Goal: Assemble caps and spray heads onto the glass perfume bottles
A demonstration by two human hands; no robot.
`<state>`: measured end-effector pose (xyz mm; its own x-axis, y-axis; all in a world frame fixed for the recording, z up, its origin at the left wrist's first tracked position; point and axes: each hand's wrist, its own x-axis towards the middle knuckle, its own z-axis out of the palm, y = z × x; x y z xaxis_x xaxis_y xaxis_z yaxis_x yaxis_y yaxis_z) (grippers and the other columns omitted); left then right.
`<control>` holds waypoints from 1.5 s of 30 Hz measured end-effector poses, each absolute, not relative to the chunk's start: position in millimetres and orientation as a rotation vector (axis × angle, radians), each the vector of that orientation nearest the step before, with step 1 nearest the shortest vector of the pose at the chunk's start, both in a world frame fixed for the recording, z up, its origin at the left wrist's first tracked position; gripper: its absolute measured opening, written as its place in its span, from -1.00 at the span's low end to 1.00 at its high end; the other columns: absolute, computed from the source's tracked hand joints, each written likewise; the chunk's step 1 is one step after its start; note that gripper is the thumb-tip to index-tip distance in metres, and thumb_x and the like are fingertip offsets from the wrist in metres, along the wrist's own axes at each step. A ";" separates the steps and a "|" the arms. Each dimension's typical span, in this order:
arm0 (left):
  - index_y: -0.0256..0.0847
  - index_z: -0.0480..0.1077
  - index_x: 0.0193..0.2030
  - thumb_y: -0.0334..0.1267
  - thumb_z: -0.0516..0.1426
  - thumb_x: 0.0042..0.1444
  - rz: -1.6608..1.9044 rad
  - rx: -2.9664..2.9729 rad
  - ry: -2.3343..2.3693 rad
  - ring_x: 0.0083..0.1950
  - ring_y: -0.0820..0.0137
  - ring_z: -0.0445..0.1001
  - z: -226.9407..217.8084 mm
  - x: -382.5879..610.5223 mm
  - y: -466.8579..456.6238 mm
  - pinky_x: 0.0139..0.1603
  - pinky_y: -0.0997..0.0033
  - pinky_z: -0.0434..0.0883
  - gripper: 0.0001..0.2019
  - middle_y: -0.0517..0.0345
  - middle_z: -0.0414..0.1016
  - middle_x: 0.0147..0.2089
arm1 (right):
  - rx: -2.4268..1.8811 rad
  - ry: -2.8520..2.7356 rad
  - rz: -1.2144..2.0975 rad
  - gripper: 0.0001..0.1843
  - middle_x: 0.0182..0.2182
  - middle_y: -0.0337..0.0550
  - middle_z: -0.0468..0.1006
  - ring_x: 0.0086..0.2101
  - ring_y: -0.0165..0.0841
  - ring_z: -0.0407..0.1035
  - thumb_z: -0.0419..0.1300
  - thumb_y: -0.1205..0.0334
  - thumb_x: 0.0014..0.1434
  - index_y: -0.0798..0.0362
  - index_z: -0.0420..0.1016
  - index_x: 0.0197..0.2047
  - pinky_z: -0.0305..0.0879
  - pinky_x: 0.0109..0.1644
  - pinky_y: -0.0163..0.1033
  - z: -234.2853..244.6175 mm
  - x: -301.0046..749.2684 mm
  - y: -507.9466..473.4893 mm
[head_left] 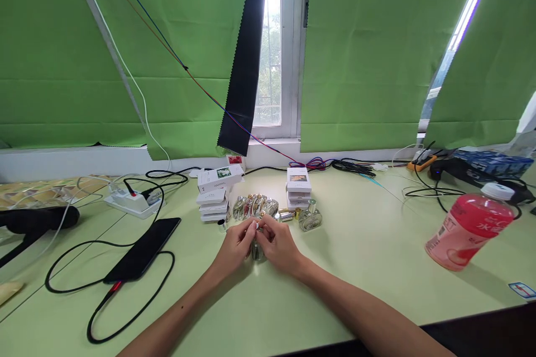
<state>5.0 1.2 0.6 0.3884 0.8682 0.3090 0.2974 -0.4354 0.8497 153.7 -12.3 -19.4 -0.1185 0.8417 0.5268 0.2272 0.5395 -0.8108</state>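
Observation:
In the middle of the table, my left hand [237, 242] and my right hand [277, 241] meet around the top of a small glass perfume bottle [257, 251]. Both hands are closed, thumbs and fingertips pinching at its small white top [256, 225]. My fingers hide most of the bottle's neck. Just beyond them several similar glass bottles [251, 205] sit in a cluster. Shiny gold and silver caps [286, 215] lie to their right, beside a separate glass bottle with a greenish-gold cap [310, 218]. A small dark and silver cap [221, 226] rests left of my fingers.
Small white boxes are stacked at left [213, 203] and right [298, 185] behind the bottles. A black phone [143, 250] with a charging cable [161, 284] lies left. Right stands a pink drink bottle [467, 228]. Power strips [134, 203] and cables line the back.

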 end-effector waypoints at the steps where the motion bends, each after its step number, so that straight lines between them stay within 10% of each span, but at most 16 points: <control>1: -0.21 0.43 -0.30 0.01 -0.04 0.34 1.011 1.958 1.001 -0.55 0.47 0.19 1.0 4.4 1.3 -0.56 0.50 0.21 -0.61 0.21 0.31 -0.51 | -0.917 -1.646 0.673 -0.77 -0.64 -0.45 0.09 -0.58 -0.49 -0.02 0.10 0.17 0.24 0.00 0.20 -0.44 -0.05 -0.48 -0.34 -19.2 153.7 -12.3; 45: -0.24 0.36 -0.38 0.12 0.03 0.26 0.932 1.739 0.957 -0.60 0.55 0.12 -0.7 3.7 9.9 -0.65 0.56 0.14 -0.56 0.33 0.15 -0.53 | -0.874 -1.610 0.646 -0.74 -0.64 -0.43 0.10 -0.58 -0.50 -0.03 0.14 0.22 0.19 0.01 0.18 -0.49 -0.06 -0.48 -0.34 -23.2 152.3 -10.2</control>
